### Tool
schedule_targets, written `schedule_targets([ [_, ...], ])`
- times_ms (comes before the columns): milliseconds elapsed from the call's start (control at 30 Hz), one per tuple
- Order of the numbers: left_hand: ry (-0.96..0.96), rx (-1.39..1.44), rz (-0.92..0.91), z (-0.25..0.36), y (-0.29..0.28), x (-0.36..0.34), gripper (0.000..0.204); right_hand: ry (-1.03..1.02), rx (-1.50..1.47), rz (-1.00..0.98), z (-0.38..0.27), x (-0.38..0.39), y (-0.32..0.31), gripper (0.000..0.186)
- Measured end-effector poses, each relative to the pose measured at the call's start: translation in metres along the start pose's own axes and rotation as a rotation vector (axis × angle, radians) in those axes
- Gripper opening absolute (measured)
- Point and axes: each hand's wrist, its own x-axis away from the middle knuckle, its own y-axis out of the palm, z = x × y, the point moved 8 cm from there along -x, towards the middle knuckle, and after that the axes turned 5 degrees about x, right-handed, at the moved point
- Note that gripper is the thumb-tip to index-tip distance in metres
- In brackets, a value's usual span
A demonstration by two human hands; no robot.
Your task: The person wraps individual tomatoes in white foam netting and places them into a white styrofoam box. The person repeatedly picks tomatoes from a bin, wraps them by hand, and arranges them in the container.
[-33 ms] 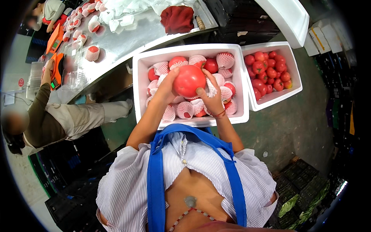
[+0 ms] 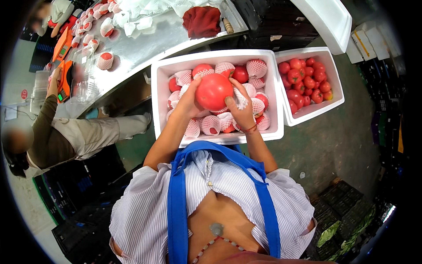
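Observation:
A large, smooth red tomato (image 2: 213, 92) is gripped between my two hands, above a white foam box (image 2: 220, 140). My left hand (image 2: 191, 99) curves round its left side. On the right, my right hand (image 2: 239, 105) holds it with the thumb on its front, and a piece of white foam netting (image 2: 241, 100) shows beside that palm. Below lie several red tomatoes, most of them wrapped in foam net sleeves (image 2: 210, 125). One bare tomato (image 2: 239, 74) sits near the box's far side.
Beside the box stands a second white foam box (image 2: 314, 113) of unwrapped tomatoes. A metal table (image 2: 145, 44) carries netted tomatoes, loose foam nets, a red cloth (image 2: 201, 22) and orange scales (image 2: 65, 79). Another person (image 2: 66, 136) reaches to a scale at left. Dark crates (image 2: 343, 204) are stacked at lower right.

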Motion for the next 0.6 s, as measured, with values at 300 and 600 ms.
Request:
schedule_targets([
  [300, -0.271, 0.396, 0.008, 0.008, -0.034, -0.001, 0.055, -0.002, 0.059, 0.015, 0.001, -0.025, 0.039, 0.036],
  [600, -0.072, 0.364, -0.182, 0.070, -0.101, -0.006, 0.057, 0.027, 0.075, 0.034, 0.012, -0.049, 0.113, 0.036],
])
